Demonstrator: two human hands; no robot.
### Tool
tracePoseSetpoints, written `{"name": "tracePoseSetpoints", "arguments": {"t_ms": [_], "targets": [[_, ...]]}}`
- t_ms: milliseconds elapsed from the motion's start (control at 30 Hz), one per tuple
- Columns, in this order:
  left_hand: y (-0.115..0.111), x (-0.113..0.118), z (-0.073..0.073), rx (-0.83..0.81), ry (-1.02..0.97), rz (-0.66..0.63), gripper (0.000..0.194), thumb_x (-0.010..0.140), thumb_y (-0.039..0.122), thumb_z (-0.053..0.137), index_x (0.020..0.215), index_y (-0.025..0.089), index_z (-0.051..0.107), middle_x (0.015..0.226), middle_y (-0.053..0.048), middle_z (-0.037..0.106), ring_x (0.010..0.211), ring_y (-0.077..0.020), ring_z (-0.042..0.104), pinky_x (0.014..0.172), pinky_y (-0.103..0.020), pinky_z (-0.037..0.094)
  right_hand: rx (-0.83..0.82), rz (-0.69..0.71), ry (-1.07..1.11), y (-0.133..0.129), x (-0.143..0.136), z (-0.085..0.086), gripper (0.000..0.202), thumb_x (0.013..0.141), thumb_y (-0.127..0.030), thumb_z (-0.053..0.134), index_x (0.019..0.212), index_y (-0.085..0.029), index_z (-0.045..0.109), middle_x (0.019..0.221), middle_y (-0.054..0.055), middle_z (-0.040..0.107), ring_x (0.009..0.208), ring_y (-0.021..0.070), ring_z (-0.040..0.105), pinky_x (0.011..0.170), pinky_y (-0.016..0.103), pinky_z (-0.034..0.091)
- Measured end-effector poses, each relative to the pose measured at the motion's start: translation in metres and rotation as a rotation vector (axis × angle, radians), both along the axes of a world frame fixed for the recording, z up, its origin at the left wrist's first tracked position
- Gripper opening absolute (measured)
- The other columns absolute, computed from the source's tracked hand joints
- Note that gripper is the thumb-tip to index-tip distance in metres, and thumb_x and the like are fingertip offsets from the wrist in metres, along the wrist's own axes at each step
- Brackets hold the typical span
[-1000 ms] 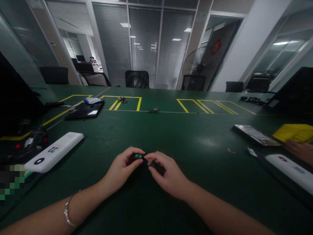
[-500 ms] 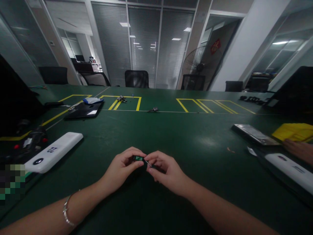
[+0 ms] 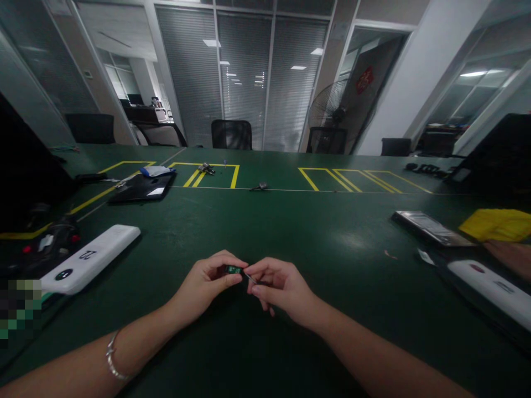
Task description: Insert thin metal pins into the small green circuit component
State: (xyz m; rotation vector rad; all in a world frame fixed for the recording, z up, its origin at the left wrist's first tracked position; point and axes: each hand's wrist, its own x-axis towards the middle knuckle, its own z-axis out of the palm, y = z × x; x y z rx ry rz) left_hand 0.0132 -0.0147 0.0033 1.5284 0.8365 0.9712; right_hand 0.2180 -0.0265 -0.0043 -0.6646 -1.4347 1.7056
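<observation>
Over the near middle of the green table, my left hand [image 3: 211,283] pinches a small green circuit board [image 3: 234,270] between thumb and fingers. A bracelet [image 3: 111,356] circles that wrist. Close beside it, my right hand [image 3: 286,287] is closed around a thin metallic shaft [image 3: 249,276]; the rest of this slim tool is hidden by the fingers, so its kind cannot be made out. The shaft's tip points up and left, toward the board's right end. Whether the two touch is too small to tell.
White power banks lie at left [image 3: 93,257] and right [image 3: 493,287]. Beyond the right one are a flat metallic device [image 3: 431,228] and a yellow cloth-like item [image 3: 495,224] beside another person's hand [image 3: 510,257]. A black folder-like item [image 3: 143,188] lies far left.
The lower fingers of my right hand have uncurled and now hang below the palm, while thumb and index stay pinched. My left hand keeps the board in nearly the same place.
</observation>
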Motion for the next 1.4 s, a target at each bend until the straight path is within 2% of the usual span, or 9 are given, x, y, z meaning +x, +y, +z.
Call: {"name": "tracePoseSetpoints", "arguments": {"t_ms": [200, 467, 633, 767, 867, 1000, 1400], "targets": [[-0.001, 0.000, 0.000, -0.033, -0.012, -0.009, 0.019, 0.080, 0.013, 0.066, 0.096, 0.021, 0.073, 0.092, -0.003, 0.061, 0.088, -0.0189, 0.060, 0.080, -0.031, 0.045, -0.057, 0.026, 0.072, 0.001, 0.001, 0.000, 0.026, 0.076, -0.018, 0.073, 0.100, -0.014, 0.063, 0.078, 0.000, 0.063, 0.047, 0.0042, 0.054, 0.037, 0.012, 0.043], [-0.001, 0.002, 0.001, -0.093, -0.052, 0.006, 0.017, 0.081, 0.016, 0.065, 0.094, 0.022, 0.073, 0.093, -0.003, 0.061, 0.087, -0.0186, 0.060, 0.079, -0.031, 0.047, -0.067, 0.037, 0.102, 0.003, 0.000, 0.001, 0.026, 0.077, -0.022, 0.071, 0.101, -0.013, 0.063, 0.081, 0.002, 0.065, 0.047, 0.0055, 0.056, 0.035, 0.014, 0.043], [-0.001, 0.002, 0.005, -0.032, 0.005, 0.062, 0.015, 0.081, 0.018, 0.065, 0.093, 0.022, 0.073, 0.095, -0.004, 0.062, 0.090, -0.0207, 0.061, 0.080, -0.032, 0.048, -0.046, 0.013, 0.020, 0.004, -0.003, -0.004, 0.030, 0.080, -0.027, 0.070, 0.106, -0.016, 0.060, 0.086, 0.003, 0.065, 0.052, 0.0074, 0.060, 0.040, 0.015, 0.044], [-0.003, 0.002, 0.008, 0.035, 0.061, 0.122, 0.017, 0.080, 0.019, 0.065, 0.094, 0.023, 0.073, 0.095, -0.005, 0.062, 0.089, -0.0219, 0.061, 0.078, -0.032, 0.048, 0.031, -0.050, -0.126, 0.000, -0.004, -0.004, 0.023, 0.086, -0.027, 0.064, 0.107, -0.018, 0.060, 0.091, 0.004, 0.066, 0.058, 0.0071, 0.060, 0.049, 0.017, 0.044], [-0.004, 0.002, 0.009, 0.037, 0.073, 0.094, 0.016, 0.080, 0.019, 0.065, 0.094, 0.023, 0.074, 0.092, -0.005, 0.062, 0.087, -0.0218, 0.062, 0.076, -0.032, 0.047, 0.059, -0.066, -0.174, -0.002, -0.002, -0.003, 0.021, 0.087, -0.030, 0.062, 0.103, -0.016, 0.061, 0.087, 0.004, 0.065, 0.053, 0.0056, 0.054, 0.046, 0.017, 0.041], [-0.003, 0.000, 0.007, 0.020, 0.052, 0.030, 0.018, 0.079, 0.018, 0.066, 0.094, 0.024, 0.074, 0.090, -0.004, 0.062, 0.085, -0.0206, 0.061, 0.075, -0.031, 0.046, 0.049, -0.002, -0.106, 0.000, 0.002, -0.003, 0.023, 0.086, -0.033, 0.062, 0.100, -0.015, 0.060, 0.083, 0.003, 0.065, 0.047, 0.0040, 0.048, 0.042, 0.016, 0.036], [-0.002, -0.002, 0.004, -0.082, -0.037, -0.018, 0.016, 0.077, 0.019, 0.069, 0.092, 0.023, 0.075, 0.087, -0.003, 0.059, 0.082, -0.0192, 0.058, 0.074, -0.031, 0.045, 0.008, 0.033, -0.053, 0.000, 0.002, 0.002, 0.024, 0.083, -0.033, 0.066, 0.096, -0.013, 0.060, 0.081, 0.003, 0.065, 0.044, 0.0037, 0.050, 0.040, 0.015, 0.037]]}}
